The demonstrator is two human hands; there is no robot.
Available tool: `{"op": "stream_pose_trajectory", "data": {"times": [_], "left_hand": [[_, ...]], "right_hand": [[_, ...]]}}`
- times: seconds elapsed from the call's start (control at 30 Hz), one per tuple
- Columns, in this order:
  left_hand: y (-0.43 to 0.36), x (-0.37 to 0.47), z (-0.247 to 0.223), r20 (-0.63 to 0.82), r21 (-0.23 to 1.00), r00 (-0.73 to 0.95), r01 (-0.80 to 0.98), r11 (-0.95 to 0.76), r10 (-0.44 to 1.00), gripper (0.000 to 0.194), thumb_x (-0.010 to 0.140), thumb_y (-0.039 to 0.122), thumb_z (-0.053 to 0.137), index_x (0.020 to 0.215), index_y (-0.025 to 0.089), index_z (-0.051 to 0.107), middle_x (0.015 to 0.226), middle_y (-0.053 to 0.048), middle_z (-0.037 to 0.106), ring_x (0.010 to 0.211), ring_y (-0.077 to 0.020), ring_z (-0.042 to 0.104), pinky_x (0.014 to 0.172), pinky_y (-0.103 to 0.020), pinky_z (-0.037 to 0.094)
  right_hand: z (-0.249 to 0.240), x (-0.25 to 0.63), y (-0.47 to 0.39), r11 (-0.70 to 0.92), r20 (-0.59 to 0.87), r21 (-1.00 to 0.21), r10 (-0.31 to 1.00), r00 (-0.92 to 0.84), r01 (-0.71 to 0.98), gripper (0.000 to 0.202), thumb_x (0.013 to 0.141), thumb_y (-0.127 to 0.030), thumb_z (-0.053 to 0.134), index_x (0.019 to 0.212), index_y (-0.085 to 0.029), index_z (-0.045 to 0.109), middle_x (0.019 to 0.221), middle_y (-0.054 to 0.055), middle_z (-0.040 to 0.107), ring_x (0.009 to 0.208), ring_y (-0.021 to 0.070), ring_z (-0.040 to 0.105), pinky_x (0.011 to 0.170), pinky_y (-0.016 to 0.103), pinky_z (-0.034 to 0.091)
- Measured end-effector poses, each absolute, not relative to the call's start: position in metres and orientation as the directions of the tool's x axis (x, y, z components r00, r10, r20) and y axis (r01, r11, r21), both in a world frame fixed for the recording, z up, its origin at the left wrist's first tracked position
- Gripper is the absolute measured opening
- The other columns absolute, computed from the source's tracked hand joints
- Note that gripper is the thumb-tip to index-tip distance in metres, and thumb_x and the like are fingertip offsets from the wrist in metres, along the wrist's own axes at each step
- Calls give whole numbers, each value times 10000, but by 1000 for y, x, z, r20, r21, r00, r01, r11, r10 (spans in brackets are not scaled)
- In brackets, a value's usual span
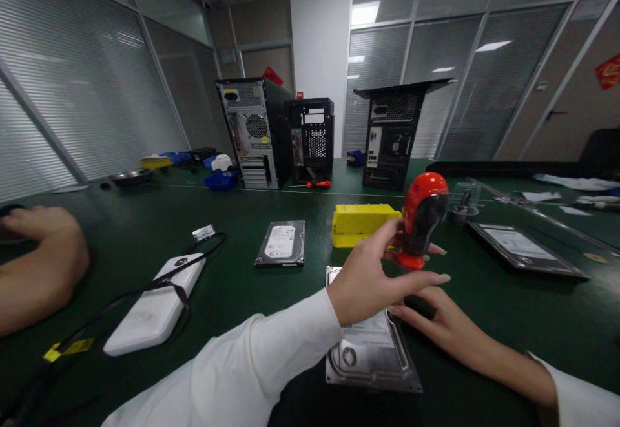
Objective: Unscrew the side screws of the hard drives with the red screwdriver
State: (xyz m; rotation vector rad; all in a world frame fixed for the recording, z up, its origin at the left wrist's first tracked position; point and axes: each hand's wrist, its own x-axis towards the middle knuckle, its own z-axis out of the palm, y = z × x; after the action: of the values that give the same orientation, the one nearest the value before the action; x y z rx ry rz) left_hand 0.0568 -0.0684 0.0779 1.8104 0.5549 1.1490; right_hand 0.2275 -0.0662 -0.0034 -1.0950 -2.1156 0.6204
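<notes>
A screwdriver with a fat red and black handle (425, 217) stands nearly upright over a hard drive (371, 349) on the table in front of me. Around the lower part of that handle are the fingers of my left hand (371, 272), its thumb stretched out below. Its shaft and tip are mostly hidden behind the hand. Lower and to the right, my right hand (436, 317) holds the drive's right edge, one fingertip on its top face; its other fingers are partly covered. Just beyond lies a yellow plastic box (361, 223).
A second hard drive (281, 244) lies left of centre, a third (526, 249) at right. A white power bank (157, 307) with a black cable is at left, near another person's arm (43, 265). Computer cases (278, 133) and a red-handled screwdriver (318, 184) stand or lie behind.
</notes>
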Motion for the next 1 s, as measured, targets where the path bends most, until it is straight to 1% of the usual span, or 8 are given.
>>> {"op": "stream_pose_trajectory", "data": {"times": [0.2, 0.33, 0.43, 0.53, 0.57, 0.67, 0.8, 1.0], "left_hand": [[-66, 56, 77, 536, 797, 400, 51, -602, 743, 362, 745, 275, 691, 1056, 137, 568, 1077, -82, 523, 1030, -204, 523, 850, -306, 481], [-65, 57, 75, 558, 784, 369, 58, -618, 743, 344, 753, 281, 681, 1046, 139, 570, 1047, -71, 495, 994, -186, 516, 829, -290, 492], [-64, 57, 74, 553, 796, 353, 47, -604, 755, 488, 747, 285, 689, 1180, 163, 500, 1108, -80, 503, 973, -183, 532, 832, -309, 495], [-62, 58, 72, 538, 815, 353, 14, -580, 765, 641, 771, 237, 656, 1329, 198, 342, 1229, -101, 487, 1026, -196, 538, 875, -341, 485], [-62, 58, 71, 532, 819, 358, 11, -573, 768, 628, 787, 216, 628, 1337, 193, 325, 1242, -106, 488, 1048, -201, 536, 889, -348, 479], [-62, 59, 70, 519, 826, 381, 7, -563, 765, 498, 816, 157, 551, 1282, 163, 376, 1198, -107, 535, 1066, -204, 546, 918, -354, 463], [-63, 58, 72, 533, 820, 403, -29, -571, 744, 425, 824, 122, 523, 1231, 172, 410, 1162, -85, 580, 1072, -191, 556, 942, -347, 444], [-67, 56, 76, 505, 837, 390, -3, -548, 770, 424, 797, 303, 642, 1176, 192, 488, 1118, -73, 565, 1033, -207, 548, 882, -341, 459]], "right_hand": [[0, 227, -66, 550, 319, -651, 824, -469, 523, 350, 840, -478, 507, 746, -166, 634, 838, 68, 662, 789, 186, 615, 711, 286, 517], [2, 226, -66, 557, 308, -656, 813, -493, 509, 305, 852, -436, 510, 769, -163, 618, 819, 59, 651, 774, 174, 605, 700, 273, 503], [6, 225, -67, 554, 289, -671, 808, -513, 493, 276, 862, -404, 506, 778, -158, 600, 780, 43, 638, 738, 157, 598, 684, 260, 490], [10, 223, -68, 556, 284, -672, 804, -523, 489, 281, 865, -406, 500, 766, -158, 588, 766, 38, 628, 733, 152, 591, 682, 256, 485], [10, 223, -68, 560, 287, -669, 801, -525, 488, 283, 865, -410, 498, 767, -159, 588, 773, 40, 628, 742, 153, 590, 683, 255, 484], [10, 223, -68, 566, 290, -667, 797, -530, 486, 274, 869, -404, 496, 783, -162, 591, 776, 38, 627, 742, 148, 588, 683, 249, 484], [9, 223, -68, 576, 309, -665, 792, -527, 475, 260, 868, -395, 496, 786, -171, 600, 778, 39, 628, 739, 150, 585, 683, 251, 491], [6, 226, -67, 583, 300, -664, 782, -547, 469, 256, 876, -390, 492, 788, -174, 598, 800, 38, 633, 763, 152, 590, 717, 255, 489]]}}
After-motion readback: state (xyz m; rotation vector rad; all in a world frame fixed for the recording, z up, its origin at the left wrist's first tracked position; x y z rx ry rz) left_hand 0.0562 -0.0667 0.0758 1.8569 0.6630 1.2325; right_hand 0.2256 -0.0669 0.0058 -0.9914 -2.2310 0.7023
